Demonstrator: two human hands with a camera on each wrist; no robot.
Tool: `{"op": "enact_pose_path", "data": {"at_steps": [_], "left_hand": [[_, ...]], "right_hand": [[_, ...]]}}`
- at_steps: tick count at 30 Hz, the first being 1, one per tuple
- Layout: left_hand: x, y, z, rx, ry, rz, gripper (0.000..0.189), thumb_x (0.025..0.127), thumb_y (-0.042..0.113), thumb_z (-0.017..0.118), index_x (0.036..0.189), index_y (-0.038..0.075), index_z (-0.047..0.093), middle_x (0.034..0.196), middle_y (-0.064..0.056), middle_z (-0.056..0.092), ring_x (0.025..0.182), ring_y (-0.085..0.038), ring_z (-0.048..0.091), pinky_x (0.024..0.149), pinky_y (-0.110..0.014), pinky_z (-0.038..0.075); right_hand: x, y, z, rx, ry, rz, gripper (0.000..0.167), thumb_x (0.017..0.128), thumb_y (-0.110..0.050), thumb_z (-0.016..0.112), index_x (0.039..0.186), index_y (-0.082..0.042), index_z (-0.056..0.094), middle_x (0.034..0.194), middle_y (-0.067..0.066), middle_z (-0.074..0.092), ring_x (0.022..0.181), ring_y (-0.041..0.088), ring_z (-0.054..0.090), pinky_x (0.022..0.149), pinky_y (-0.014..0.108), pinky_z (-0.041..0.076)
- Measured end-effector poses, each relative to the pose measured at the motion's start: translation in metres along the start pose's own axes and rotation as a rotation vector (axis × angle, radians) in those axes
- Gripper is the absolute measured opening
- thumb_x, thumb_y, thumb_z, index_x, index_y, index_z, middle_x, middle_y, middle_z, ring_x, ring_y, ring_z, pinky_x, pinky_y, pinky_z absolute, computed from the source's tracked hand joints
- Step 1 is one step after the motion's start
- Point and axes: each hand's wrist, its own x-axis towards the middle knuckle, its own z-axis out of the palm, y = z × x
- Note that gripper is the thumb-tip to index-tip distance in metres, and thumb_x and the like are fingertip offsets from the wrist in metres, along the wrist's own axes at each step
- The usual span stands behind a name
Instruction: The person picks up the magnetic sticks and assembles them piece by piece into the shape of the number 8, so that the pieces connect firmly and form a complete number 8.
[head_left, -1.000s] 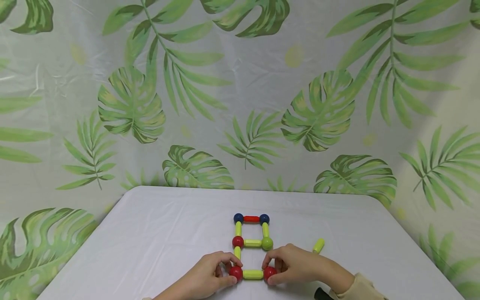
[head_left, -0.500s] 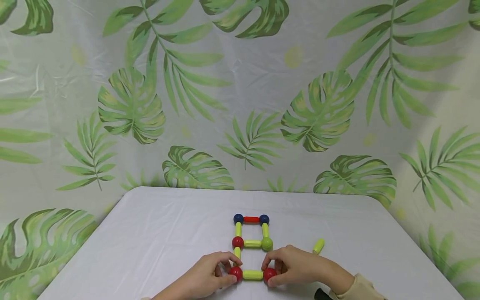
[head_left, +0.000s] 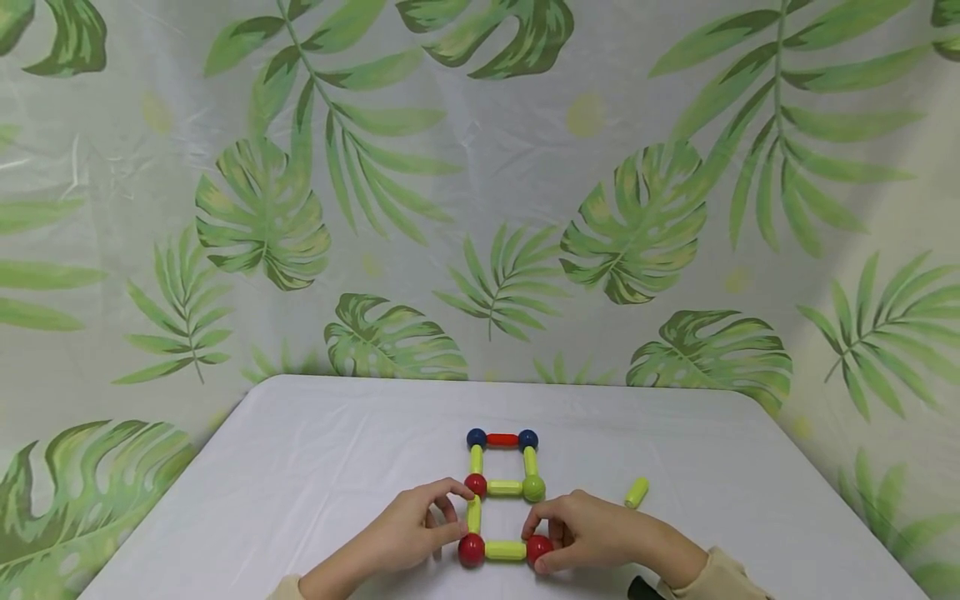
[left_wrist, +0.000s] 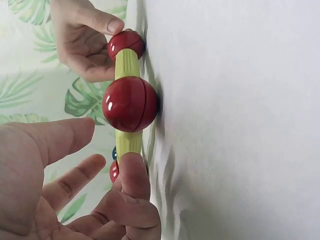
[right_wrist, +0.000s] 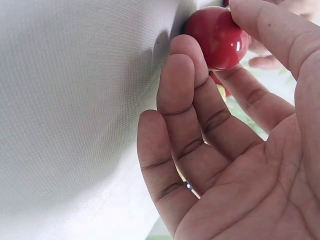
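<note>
A ladder-like figure of magnetic rods and balls lies flat in the head view. My right hand [head_left: 596, 529] pinches the front right red ball [head_left: 539, 549] between thumb and fingers. From it a yellow-green rod [head_left: 506, 550] runs to the front left red ball [head_left: 472, 550]. My left hand [head_left: 412, 527] is beside the left yellow-green rod [head_left: 474, 517], index fingertip near the middle red ball [head_left: 476, 484]. In the left wrist view its thumb [left_wrist: 75, 135] stands apart from the near red ball [left_wrist: 129, 104], and a fingertip [left_wrist: 135, 172] overlaps the rod.
Farther back, two blue balls [head_left: 528, 439] join a red rod [head_left: 502, 440], and a green ball [head_left: 533, 487] sits at the middle right. One loose yellow-green rod [head_left: 637, 492] lies right of the figure on the white table [head_left: 337, 450]. Leaf-print sheeting hangs behind.
My left hand has come off the front left red ball and shifted away from me along the left rod. My right hand stays on its red ball.
</note>
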Motion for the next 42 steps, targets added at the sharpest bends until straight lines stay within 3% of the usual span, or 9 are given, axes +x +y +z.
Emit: {"op": "enact_pose_path", "data": {"at_steps": [6,18,42], "left_hand": [[0.007,-0.002,-0.002,0.033,0.039,0.000,0.037,0.100,0.023,0.077,0.135,0.021,0.064,0.097,0.000,0.066,0.057,-0.015,0.059,0.058,-0.025,0.045],[0.020,-0.002,0.000,0.005,0.062,-0.034,0.051,0.100,0.023,0.077,0.145,0.016,0.056,0.096,-0.002,0.064,0.064,-0.017,0.063,0.058,-0.026,0.044],[0.032,-0.004,0.006,-0.058,0.039,-0.059,0.056,0.097,0.020,0.080,0.147,0.015,0.054,0.083,-0.002,0.065,0.065,-0.015,0.060,0.059,-0.026,0.044]], "right_hand": [[0.000,0.001,0.001,-0.001,0.004,0.006,0.021,0.095,-0.023,0.083,0.114,-0.023,0.075,0.075,-0.008,0.061,0.067,0.003,0.052,0.062,0.017,0.041],[-0.001,0.001,0.001,-0.007,-0.005,-0.004,0.022,0.096,-0.022,0.082,0.116,-0.022,0.075,0.076,-0.009,0.061,0.067,0.001,0.053,0.063,0.016,0.042],[-0.009,-0.001,-0.002,0.020,0.016,-0.003,0.023,0.097,-0.023,0.080,0.119,-0.019,0.074,0.076,-0.008,0.063,0.066,0.002,0.054,0.062,0.017,0.043]]}}
